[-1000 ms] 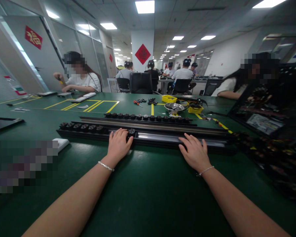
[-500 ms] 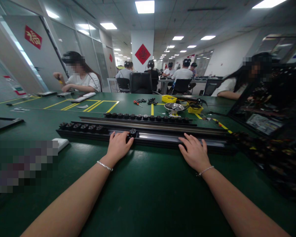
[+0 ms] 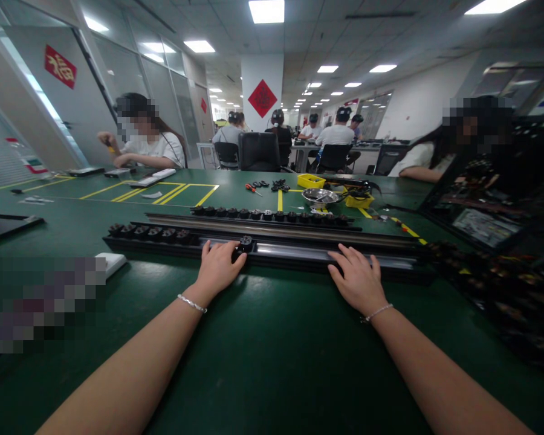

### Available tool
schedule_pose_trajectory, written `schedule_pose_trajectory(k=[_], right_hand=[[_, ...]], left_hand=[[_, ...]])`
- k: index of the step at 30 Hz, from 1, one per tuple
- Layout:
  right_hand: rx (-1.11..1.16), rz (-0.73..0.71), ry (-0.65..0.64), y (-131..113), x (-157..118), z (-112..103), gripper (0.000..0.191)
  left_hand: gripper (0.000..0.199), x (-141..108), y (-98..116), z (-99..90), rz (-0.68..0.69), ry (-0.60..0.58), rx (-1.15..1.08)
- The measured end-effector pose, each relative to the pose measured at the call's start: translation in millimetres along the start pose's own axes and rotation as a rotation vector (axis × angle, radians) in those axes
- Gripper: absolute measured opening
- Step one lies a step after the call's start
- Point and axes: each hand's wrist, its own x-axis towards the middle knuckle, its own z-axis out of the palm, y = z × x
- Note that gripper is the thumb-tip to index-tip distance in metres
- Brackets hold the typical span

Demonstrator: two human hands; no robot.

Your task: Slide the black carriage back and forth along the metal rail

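Note:
A long black rail [image 3: 294,261] with a shiny inner strip lies across the green table. My left hand [image 3: 217,266] rests at its front edge, thumb and forefinger around a small black round part [image 3: 246,243] that sits in the rail. Farther right, my right hand [image 3: 357,275] lies on the same rail with its fingers spread, holding nothing. Several black parts [image 3: 155,233] stand in a row at the rail's left end. Behind it are a second rail [image 3: 272,228] and another row of black parts [image 3: 256,214].
Toward the back are a yellow bin [image 3: 310,181], a metal bowl [image 3: 320,197] and a red-handled screwdriver [image 3: 252,190]. A dark rack [image 3: 485,211] with many parts stands at the right. People sit across the table at left and right.
The small black part beside my left hand has shifted very slightly to the right along the rail. Both hands look almost still.

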Motion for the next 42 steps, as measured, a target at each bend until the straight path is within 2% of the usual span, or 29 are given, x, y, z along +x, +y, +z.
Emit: schedule_pose_trajectory(k=[42], right_hand=[[0.006, -0.001, 0.008, 0.5, 0.4, 1.5, 0.043]], left_hand=[[0.041, -2.5, 3.5, -3.2, 0.105, -0.047, 0.045]])
